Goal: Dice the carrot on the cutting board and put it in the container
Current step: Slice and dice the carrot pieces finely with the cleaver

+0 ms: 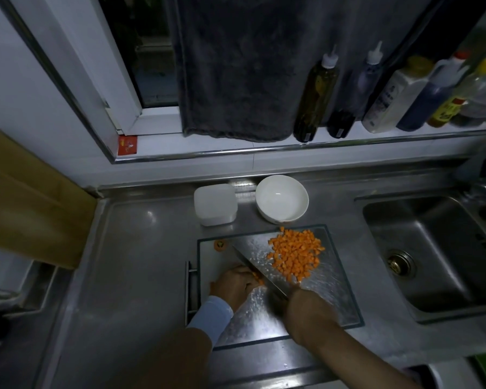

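Knife handle is hidden inside the right hand [303, 307], which is wrapped tight round it; only the long steel blade of the knife [261, 272] shows, running toward 10 o'clock across the cutting board [334, 290]. Left hand [235, 284] at the board's 9 o'clock, fingers curled down on the carrot piece [258, 279]; just a sliver of orange shows beside the blade, rest covered by knuckles, size and shape unclear. Left wrist is in a pale sleeve; both forearms are cut off at the bottom edge. Board looks like clear textured glass, rectangular, glare on its surface. Diced carrot [295, 255], a loose heap of small orange cubes, at the board's 1 o'clock. Carrot end [220, 245], a round stub, at the board's 10 o'clock corner; whether on or off the rim is hard to tell. Container [215, 204]: translucent white plastic, square with rounded corners, on the worktop [138, 262] at 11 o'clock from the board, contents not readable. White glossy round bowl [281, 198] just beside it at 12 o'clock. Worktop is brushed steel; the steel sink [432, 248] at 3 o'clock is cut off on the right. Dim light; bottle labels on the sill are blurred.
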Tool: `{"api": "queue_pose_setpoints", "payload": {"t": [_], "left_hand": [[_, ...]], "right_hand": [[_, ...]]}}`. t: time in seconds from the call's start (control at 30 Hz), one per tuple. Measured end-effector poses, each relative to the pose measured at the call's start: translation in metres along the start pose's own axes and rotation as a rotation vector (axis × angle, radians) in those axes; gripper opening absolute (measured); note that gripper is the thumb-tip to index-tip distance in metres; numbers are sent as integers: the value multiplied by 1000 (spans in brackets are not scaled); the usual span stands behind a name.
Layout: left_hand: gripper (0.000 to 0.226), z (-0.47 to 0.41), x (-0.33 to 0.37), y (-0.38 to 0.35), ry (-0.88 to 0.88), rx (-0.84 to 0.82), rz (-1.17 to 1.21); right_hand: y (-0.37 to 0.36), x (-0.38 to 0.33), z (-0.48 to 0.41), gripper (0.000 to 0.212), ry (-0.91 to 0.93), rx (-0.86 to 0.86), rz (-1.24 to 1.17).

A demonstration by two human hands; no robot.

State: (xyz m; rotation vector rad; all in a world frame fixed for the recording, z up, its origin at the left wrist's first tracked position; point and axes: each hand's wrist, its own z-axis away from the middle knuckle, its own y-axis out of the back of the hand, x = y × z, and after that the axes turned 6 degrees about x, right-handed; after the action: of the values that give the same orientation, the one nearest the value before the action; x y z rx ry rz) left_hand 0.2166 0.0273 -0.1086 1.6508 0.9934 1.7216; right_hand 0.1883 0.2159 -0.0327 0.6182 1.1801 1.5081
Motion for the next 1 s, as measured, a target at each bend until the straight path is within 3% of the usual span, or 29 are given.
{"api": "queue_pose_setpoints", "payload": {"t": [0.33,0.5,0.67,1.0], "left_hand": [[21,0,-6,-3,-3,31,4],[7,0,0,4,-27,20,-33],[11,1,-7,-7,-31,31,-8],[8,9,-8,-13,123,65,24]], "right_hand": [[-6,-1,-33,32,-14,-146,-126],[-10,-9,-38,29,-3,-151,-121],[-6,-28,-46,25,35,-92,-155],[-11,-4,-26,30,27,-49,-172]]}}
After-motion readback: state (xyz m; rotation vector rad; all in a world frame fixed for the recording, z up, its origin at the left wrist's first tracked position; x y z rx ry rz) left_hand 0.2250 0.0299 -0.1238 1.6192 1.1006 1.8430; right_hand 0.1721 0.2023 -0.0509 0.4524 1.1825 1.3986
